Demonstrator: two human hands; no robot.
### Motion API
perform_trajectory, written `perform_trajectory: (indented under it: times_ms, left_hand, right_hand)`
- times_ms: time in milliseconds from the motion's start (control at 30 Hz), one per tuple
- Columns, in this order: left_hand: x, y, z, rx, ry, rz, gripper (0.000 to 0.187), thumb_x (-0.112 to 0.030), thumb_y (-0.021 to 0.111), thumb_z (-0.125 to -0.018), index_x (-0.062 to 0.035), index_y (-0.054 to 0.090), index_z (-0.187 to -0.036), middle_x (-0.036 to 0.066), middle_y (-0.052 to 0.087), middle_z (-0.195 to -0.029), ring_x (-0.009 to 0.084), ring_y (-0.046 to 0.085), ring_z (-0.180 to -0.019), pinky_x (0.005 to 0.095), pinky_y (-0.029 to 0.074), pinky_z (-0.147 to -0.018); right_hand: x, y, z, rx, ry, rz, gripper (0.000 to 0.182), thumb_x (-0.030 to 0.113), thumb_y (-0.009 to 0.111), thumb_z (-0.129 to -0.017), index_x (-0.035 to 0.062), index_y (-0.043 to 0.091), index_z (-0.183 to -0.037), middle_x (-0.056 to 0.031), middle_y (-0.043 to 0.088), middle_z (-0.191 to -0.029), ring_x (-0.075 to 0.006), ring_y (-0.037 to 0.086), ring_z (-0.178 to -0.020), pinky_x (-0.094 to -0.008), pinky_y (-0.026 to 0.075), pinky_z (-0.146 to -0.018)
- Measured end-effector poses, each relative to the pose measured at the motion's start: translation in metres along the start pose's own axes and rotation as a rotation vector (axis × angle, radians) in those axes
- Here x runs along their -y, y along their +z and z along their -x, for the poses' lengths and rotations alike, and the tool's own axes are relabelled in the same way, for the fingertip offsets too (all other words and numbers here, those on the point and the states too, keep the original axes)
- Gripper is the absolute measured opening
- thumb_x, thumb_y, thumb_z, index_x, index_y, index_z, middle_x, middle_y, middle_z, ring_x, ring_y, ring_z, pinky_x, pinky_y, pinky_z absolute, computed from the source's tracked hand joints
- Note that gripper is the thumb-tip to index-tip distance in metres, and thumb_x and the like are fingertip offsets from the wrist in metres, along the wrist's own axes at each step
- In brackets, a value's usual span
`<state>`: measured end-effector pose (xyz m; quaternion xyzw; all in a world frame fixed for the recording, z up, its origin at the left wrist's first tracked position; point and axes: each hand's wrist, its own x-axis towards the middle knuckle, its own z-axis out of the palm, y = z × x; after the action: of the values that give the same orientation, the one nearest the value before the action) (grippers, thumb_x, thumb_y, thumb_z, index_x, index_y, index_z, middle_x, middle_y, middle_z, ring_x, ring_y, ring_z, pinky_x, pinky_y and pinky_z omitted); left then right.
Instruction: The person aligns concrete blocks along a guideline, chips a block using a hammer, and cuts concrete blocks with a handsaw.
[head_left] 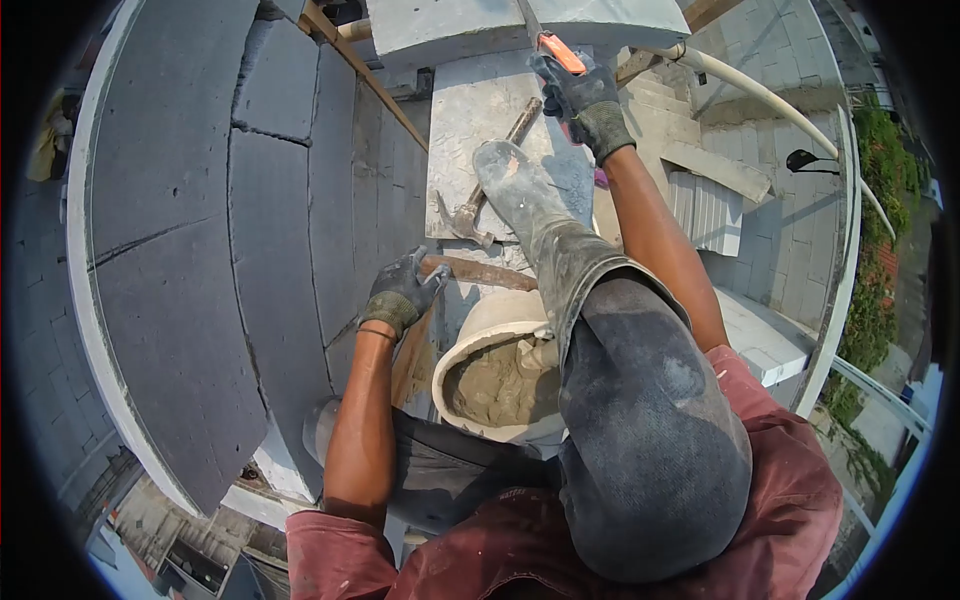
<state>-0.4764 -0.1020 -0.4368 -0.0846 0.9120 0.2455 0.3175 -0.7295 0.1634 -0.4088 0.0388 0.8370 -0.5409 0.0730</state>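
Note:
My right hand [585, 100], in a dark glove, is closed around the orange handle of a saw [560, 52]. The saw's blade points away over a pale block [450, 25] at the top. My left hand [405, 290], also gloved, has its fingers closed on the near-left end of a brown wooden strip [485, 273]. Between the hands a claw hammer [465, 218] lies on a whitish, dusty board [455, 150]. A rubber boot [530, 195] on my leg rests on that board, beside the hammer. Below the strip stands a bucket [450, 365] of grey mortar [500, 385], partly hidden by my knee.
A tall grey block wall [270, 220] rises close on the left. A pale pipe [770, 95] curves along the right, near a stack of white slabs [700, 215]. A white block [760, 335] sits by my right elbow. Beyond the right-hand wall the ground lies lower.

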Motion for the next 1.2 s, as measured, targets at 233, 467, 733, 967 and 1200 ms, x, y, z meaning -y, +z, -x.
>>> perform_trajectory:
  times_ms: [233,467,733,967,1200]
  left_hand:
    - [-0.035,-0.021,0.049,0.632,0.366,0.248,0.082,-0.06,0.067,-0.081,-0.0156,0.042,-0.145,0.02,0.044,-0.145,0.0355,0.049,-0.129,0.0438,0.041,-0.107]
    - [-0.036,0.042,0.011,0.772,0.663,-0.004,0.088,-0.053,0.071,-0.08,-0.0244,0.029,-0.151,0.019,0.029,-0.154,0.0402,0.033,-0.139,0.043,0.031,-0.115]
    - [-0.035,0.039,0.013,0.712,0.673,0.013,0.09,-0.046,0.074,-0.079,-0.0243,0.027,-0.152,0.018,0.033,-0.152,0.0384,0.037,-0.137,0.0427,0.031,-0.115]
    - [-0.04,0.026,0.038,0.523,0.565,-0.019,0.094,-0.055,0.077,-0.071,-0.0127,0.039,-0.146,0.021,0.043,-0.145,0.0372,0.045,-0.13,0.0426,0.037,-0.11]
    - [-0.035,0.004,0.103,0.293,0.381,-0.075,0.107,-0.061,0.076,-0.066,-0.0041,0.035,-0.147,0.026,0.047,-0.14,0.0361,0.047,-0.13,0.0404,0.038,-0.108]
  right_hand:
    - [-0.01,-0.005,0.01,0.01,0.01,-0.034,0.029,0.024,0.075,-0.086,0.0012,0.062,-0.098,-0.0051,0.066,-0.075,-0.0121,0.062,-0.057,-0.0258,0.052,-0.054]
    - [-0.016,-0.004,0.006,0.043,0.027,-0.274,0.043,0.035,0.077,-0.081,0.0002,0.061,-0.1,-0.0064,0.067,-0.075,-0.0108,0.064,-0.06,-0.026,0.053,-0.056]
    - [-0.023,-0.014,0.014,-0.029,-0.051,-0.107,0.041,0.03,0.081,-0.08,0.0015,0.06,-0.099,-0.0022,0.068,-0.072,-0.0062,0.06,-0.058,-0.0232,0.049,-0.053]
    - [-0.047,-0.04,0.037,-0.042,-0.187,-0.197,0.059,0.016,0.081,-0.079,-0.0061,0.048,-0.123,-0.0156,0.063,-0.114,-0.0166,0.062,-0.103,-0.0269,0.052,-0.088]
    - [-0.023,-0.129,0.123,-0.032,-0.02,-0.015,0.037,0.012,0.065,-0.093,-0.0007,0.049,-0.123,-0.0125,0.066,-0.108,-0.0168,0.067,-0.087,-0.0272,0.056,-0.073]
